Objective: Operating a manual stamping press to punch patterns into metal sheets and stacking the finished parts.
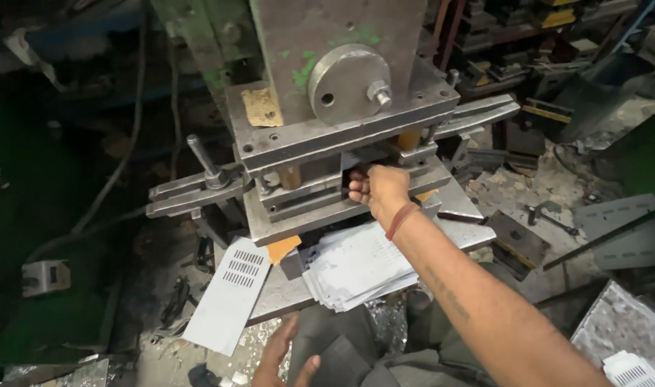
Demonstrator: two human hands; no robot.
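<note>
My right hand (379, 188) reaches into the gap of the steel press die (320, 193), fingers curled inside the slot; whatever they hold is hidden. A red thread circles that wrist. My left hand (283, 356) rests low by my knee, fingers spread and empty, near the edge of a slotted metal sheet (230, 294). A stack of punched grey sheets (359, 265) lies on the press bed just below my right forearm. Above the die rises the press ram with a round steel disc and bolt (349, 84).
Clamp bars (191, 193) stick out left and right (478, 115) of the die. Metal plates (628, 229), a block (517, 242) and scrap cover the floor at right. A small grey box (44, 276) sits at left. Cables hang at the upper left.
</note>
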